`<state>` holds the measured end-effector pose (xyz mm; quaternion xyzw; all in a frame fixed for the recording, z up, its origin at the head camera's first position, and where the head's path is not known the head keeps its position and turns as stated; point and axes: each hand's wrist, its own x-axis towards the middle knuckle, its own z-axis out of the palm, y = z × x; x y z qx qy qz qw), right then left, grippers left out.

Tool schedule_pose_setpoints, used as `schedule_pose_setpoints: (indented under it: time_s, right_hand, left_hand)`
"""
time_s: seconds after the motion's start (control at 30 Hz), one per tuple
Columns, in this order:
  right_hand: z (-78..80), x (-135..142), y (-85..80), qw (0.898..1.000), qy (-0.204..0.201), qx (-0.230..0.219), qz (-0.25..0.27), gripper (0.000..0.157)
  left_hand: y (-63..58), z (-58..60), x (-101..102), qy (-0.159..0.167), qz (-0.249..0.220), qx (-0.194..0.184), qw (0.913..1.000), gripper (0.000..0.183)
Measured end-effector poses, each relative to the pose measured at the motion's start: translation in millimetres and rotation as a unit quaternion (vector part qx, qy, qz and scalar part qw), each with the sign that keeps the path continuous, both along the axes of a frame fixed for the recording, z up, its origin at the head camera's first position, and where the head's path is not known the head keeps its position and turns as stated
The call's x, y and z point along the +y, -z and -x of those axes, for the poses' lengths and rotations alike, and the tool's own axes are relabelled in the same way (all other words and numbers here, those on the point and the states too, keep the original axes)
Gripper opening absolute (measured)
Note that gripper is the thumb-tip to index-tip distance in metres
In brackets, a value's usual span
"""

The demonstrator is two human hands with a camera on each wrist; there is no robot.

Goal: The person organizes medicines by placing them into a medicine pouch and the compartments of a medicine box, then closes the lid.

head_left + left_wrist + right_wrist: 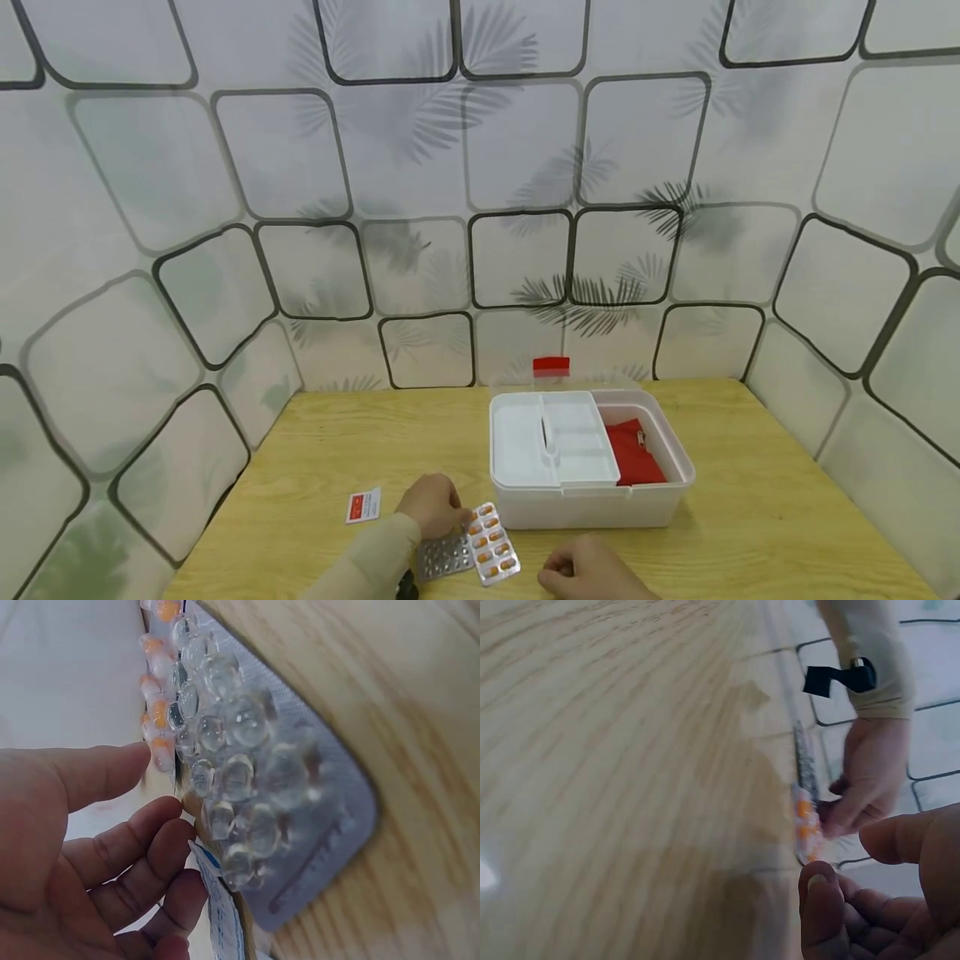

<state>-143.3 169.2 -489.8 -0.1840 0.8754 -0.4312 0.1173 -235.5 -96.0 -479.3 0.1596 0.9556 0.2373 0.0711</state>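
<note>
A blister pack of orange-and-white capsules [492, 546] lies on the table, overlapping a silver blister pack with clear bubbles [444, 558]. My left hand [431, 507] is at the capsule pack's upper end. In the left wrist view, its thumb [112, 771] is close to the capsules, with a gap between thumb and bent fingers; whether it touches the pack, I cannot tell. The clear-bubbled pack [240, 780] fills the middle there. To the right of both packs, my right hand [592, 568] stays low by the table, its fingers loosely curled around nothing.
Behind the hands stands a white storage box [585, 510] with a lift-out tray [517, 442] and a red zipped pouch [633, 454] inside. A small white-and-red packet [363, 506] lies left of my left hand. Patterned fabric walls [420, 267] enclose the wooden table [765, 500].
</note>
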Motion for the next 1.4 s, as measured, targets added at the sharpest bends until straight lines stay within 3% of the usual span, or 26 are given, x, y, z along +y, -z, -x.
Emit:
schedule_pose_setpoints:
  time_s: [0.13,0.3,0.53,0.77,1.13,1.27,1.4]
  right_hand:
    - [4.9,-16,13.0,1.000,0.015,-0.022,0.008,0.014]
    - [8.2,-28,17.3,0.999,0.038,-0.027,0.023,0.018]
    - [10.3,-37,17.3,0.999,0.041,0.019,0.015,0.019]
    - [11.8,-43,17.3,0.998,0.056,0.025,-0.013,0.022]
    - [17.8,-45,19.8,0.998,0.055,0.031,-0.012,0.026]
    - [17.8,-46,20.7,0.998,0.058,0.029,-0.010,0.024]
    - [17.4,-46,21.7,0.998,0.062,0.028,-0.010,0.023]
  left_hand:
    - [1.6,-1.3,1,-0.004,-0.002,-0.008,1.0000,0.022]
    - [1.3,-2.5,2,-0.001,-0.005,-0.001,1.0000,0.022]
    - [1.7,-3.0,1,0.002,0.002,0.018,0.9998,0.023]
    - [1.4,-3.9,2,0.001,0.002,-0.004,1.0000,0.019]
    - [4.4,-9.0,2,0.059,0.010,0.053,0.9968,0.019]
    - [2.0,-9.7,3,0.066,-0.026,0.038,0.9967,0.015]
    - [2.4,-7.0,1,0.046,-0.088,0.006,0.9950,0.004]
